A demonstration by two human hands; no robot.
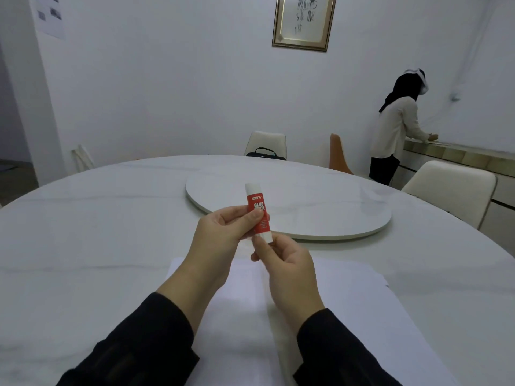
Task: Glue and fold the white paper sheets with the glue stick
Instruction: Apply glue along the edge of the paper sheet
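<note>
I hold a red-and-white glue stick (257,210) upright above the table, its white cap on top. My left hand (223,232) grips its red body between thumb and fingers. My right hand (281,263) pinches the white bottom end of the stick. White paper sheets (348,296) lie flat on the table beneath both hands, reaching toward the near edge.
The round white marble table (83,232) carries a raised turntable (320,207) just beyond my hands. White chairs (451,185) and an orange chair (338,154) stand around it, with a black bag (266,154) on the far one. A person (398,129) stands at a counter at the right.
</note>
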